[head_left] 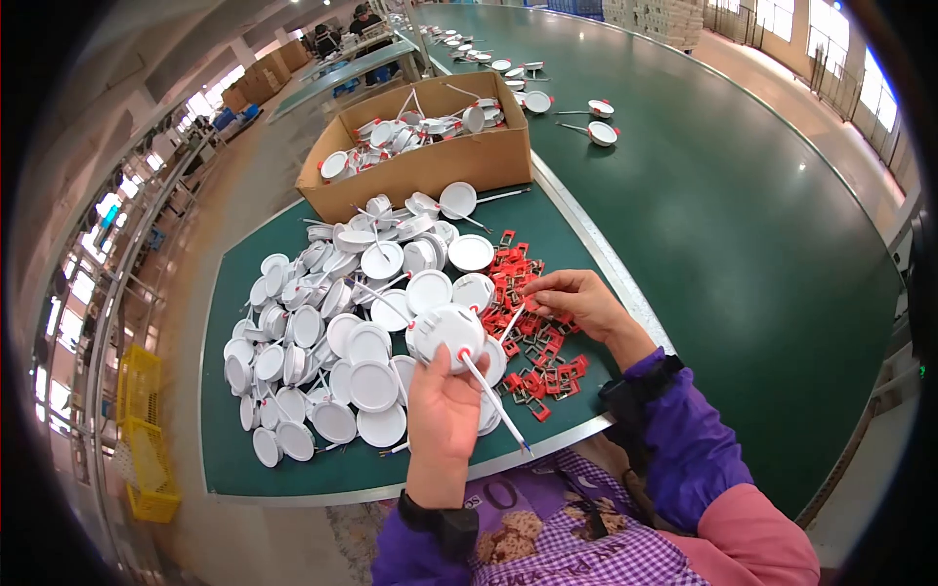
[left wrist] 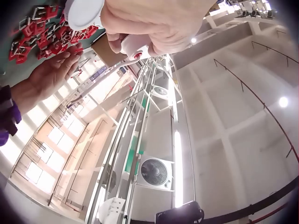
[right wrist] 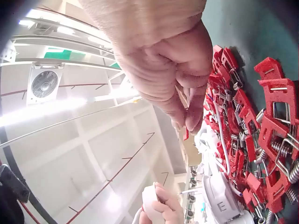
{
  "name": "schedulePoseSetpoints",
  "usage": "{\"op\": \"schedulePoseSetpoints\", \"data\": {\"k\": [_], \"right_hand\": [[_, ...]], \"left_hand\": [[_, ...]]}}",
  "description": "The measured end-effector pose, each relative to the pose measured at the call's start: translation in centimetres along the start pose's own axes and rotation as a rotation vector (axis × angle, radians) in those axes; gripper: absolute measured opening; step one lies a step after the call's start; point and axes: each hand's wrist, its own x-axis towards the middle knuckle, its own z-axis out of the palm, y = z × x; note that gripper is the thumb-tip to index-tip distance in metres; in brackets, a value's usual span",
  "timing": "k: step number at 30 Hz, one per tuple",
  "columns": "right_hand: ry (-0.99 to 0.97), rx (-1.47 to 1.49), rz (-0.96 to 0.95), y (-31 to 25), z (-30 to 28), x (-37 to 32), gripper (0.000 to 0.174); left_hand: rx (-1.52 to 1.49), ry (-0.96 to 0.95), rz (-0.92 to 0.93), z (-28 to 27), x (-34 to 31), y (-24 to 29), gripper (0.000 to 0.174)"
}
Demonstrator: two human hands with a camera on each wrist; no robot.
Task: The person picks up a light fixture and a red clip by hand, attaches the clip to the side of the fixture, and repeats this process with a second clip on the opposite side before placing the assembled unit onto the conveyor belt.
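A downlight (head_left: 447,330) is gripped by the left hand (head_left: 445,405), a red clip (right wrist: 186,134) pinched by the right hand (head_left: 576,298), a lower-right housing (right wrist: 222,203) marked "E".

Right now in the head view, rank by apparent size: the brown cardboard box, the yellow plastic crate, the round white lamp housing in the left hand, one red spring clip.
1. brown cardboard box
2. yellow plastic crate, distorted at the edge
3. round white lamp housing in the left hand
4. red spring clip
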Motion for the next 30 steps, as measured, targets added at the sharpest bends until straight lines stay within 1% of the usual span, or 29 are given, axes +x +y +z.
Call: {"op": "schedulePoseSetpoints", "data": {"k": [2, 4, 5, 6, 9, 10, 12, 13, 14, 16, 17, 21, 23, 24, 26, 27, 28, 30], "right_hand": [[0.04, 0.031, -0.003, -0.4, 0.6, -0.5, 0.019], [0.083, 0.111, -0.001, -1.0, 1.4, -1.3, 0.018], [0.077, 0.111, -0.006, -1.4, 1.7, -1.8, 0.014], [0.085, 0.109, 0.003, -1.9, 2.0, -2.5, 0.014], [0.05, 0.236, 0.028, -3.3, 3.2, -5.2, 0.009], [0.059, 0.235, 0.034, -2.8, 3.3, -6.1, 0.009], [0.02, 0.361, 0.078, -1.8, 3.6, -7.6, 0.008], [-0.005, 0.402, 0.108, -1.4, 3.7, -8.5, 0.014], [-0.004, 0.402, 0.112, -1.4, 4.0, -9.1, 0.014], [-0.011, 0.302, 0.192, -1.9, 4.7, -10.0, 0.021], [-0.017, 0.267, 0.163, -1.7, 4.8, -10.1, 0.026], [-0.022, 0.196, 0.129, -2.1, 4.7, -10.4, 0.022], [0.088, -0.084, 0.06, -2.1, 4.8, -10.5, 0.019], [0.087, -0.072, 0.06, -1.9, 4.8, -10.6, 0.019], [0.122, -0.159, -0.027, -1.4, 4.5, -11.0, 0.016], [0.181, -0.219, -0.067, -1.6, 5.2, -11.2, 0.014], [0.187, -0.214, -0.06, -1.8, 5.3, -11.2, 0.014], [0.178, -0.453, -0.236, -1.8, 5.4, -11.4, 0.013]], "left_hand": [[0.032, 0.011, 0.014, 0.3, -1.3, -0.9, 0.037], [0.099, -0.041, -0.062, 0.3, -2.5, -1.5, 0.039], [0.102, -0.019, -0.083, 0.3, -3.0, -1.7, 0.041], [0.097, -0.014, -0.093, 0.3, -3.4, -2.0, 0.041], [0.16, -0.033, -0.111, -0.2, -4.4, -2.8, 0.041], [0.156, -0.031, -0.12, -0.4, -4.8, -3.1, 0.041], [0.201, -0.015, -0.132, -0.8, -5.3, -3.4, 0.041], [0.196, -0.013, -0.13, -0.8, -5.6, -3.6, 0.041], [0.193, -0.008, -0.132, -0.9, -6.0, -3.6, 0.041], [0.195, -0.005, -0.135, -1.1, -6.5, -3.8, 0.04], [0.189, 0.009, -0.124, -1.3, -6.6, -3.9, 0.04], [0.196, 0.025, -0.104, -1.5, -6.6, -4.0, 0.041], [0.203, 0.017, -0.101, -1.3, -6.5, -4.4, 0.041], [0.205, 0.008, -0.1, -1.2, -6.5, -4.5, 0.041], [0.209, 0.009, -0.091, -0.8, -6.4, -4.9, 0.04], [0.2, 0.003, -0.082, -0.7, -6.4, -5.1, 0.04], [0.203, 0.008, -0.091, -0.7, -6.4, -5.4, 0.04], [0.265, 0.014, -0.029, -0.8, -6.2, -5.8, 0.037]]}}
